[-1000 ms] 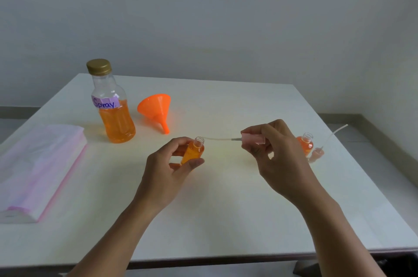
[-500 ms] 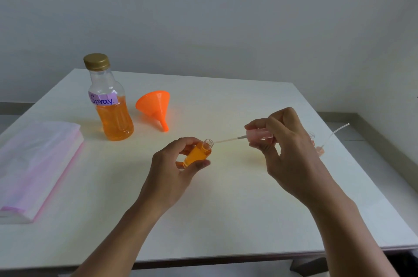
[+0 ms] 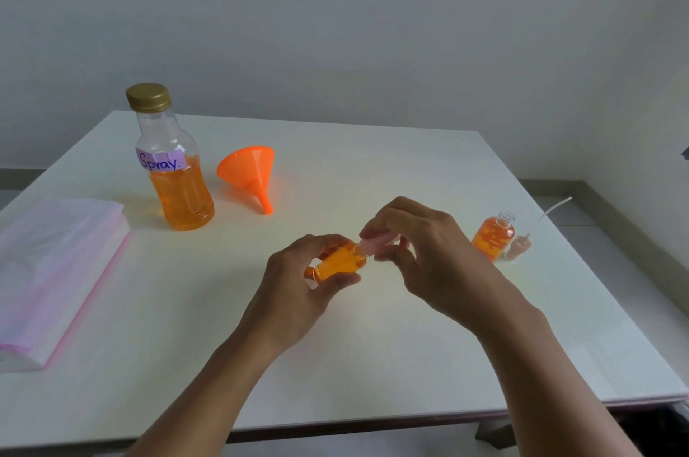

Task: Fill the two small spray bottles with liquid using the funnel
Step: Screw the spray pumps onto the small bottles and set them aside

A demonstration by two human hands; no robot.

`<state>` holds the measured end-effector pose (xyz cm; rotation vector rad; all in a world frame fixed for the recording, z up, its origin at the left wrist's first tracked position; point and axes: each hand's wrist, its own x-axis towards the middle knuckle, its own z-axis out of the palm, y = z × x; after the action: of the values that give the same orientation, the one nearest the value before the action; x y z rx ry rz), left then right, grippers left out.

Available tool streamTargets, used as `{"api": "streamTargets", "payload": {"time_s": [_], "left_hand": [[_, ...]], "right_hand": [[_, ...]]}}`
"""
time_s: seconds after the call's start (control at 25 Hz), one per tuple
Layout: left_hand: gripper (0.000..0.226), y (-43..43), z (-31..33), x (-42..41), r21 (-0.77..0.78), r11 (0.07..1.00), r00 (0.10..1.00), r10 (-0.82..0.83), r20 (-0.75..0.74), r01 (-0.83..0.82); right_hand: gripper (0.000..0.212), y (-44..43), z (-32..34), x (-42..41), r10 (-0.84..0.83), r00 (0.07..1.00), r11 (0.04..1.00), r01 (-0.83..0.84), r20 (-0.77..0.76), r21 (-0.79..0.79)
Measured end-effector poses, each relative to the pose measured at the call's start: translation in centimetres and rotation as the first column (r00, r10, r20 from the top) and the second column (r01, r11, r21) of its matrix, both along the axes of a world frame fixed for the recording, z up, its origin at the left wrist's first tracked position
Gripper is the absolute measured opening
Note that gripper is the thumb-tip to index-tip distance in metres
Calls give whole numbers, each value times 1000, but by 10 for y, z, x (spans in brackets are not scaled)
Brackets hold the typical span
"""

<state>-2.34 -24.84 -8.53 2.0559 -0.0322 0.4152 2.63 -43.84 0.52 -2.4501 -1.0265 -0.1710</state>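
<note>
Step in hand, by my read: capping the first filled bottle. The left hand (image 3: 298, 281) gripped a small clear plastic spray bottle (image 3: 341, 262), tilted with its neck toward the right hand and nearly full of orange liquid. The right hand (image 3: 428, 255) pinched a pale pink spray cap (image 3: 376, 243) seated at that neck, fingers curled round it. Whether it was threaded, cannot tell.

Next move likely calls for twisting the cap tight while the left hand keeps the bottle from turning.

A second small clear bottle (image 3: 494, 236) stood just right of the right hand, neck open, mostly full of orange liquid, with a loose pink pump head (image 3: 520, 246) and tube touching or just beside it. It likely needs capping too.

Beyond the left hand on the white table (image 3: 373, 165) lay an orange plastic funnel (image 3: 251, 173) on its side, and a large clear plastic bottle (image 3: 173, 165), gold-capped and labelled "Spray", about half full of orange liquid.
</note>
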Motion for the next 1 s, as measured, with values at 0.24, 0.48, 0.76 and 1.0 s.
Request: {"api": "streamTargets", "payload": {"time_s": [0.24,0.48,0.76,1.0], "left_hand": [[42,-4,-1,1,-37,998,999,-48,1,48],[42,-6,1,3,-66,996,998,-60,-23,59],[41,-7,1,2,-78,995,996,-73,-47,69],[40,-8,1,2,-97,993,996,-78,-49,73]], "right_hand": [[42,0,-8,13,-174,978,985,174,-112,-14],[25,-15,-15,16,-39,979,989,66,-200,134],[47,-22,-20,17,-21,979,976,64,-202,208],[46,-18,-27,16,-80,978,961,126,-190,245]]}}
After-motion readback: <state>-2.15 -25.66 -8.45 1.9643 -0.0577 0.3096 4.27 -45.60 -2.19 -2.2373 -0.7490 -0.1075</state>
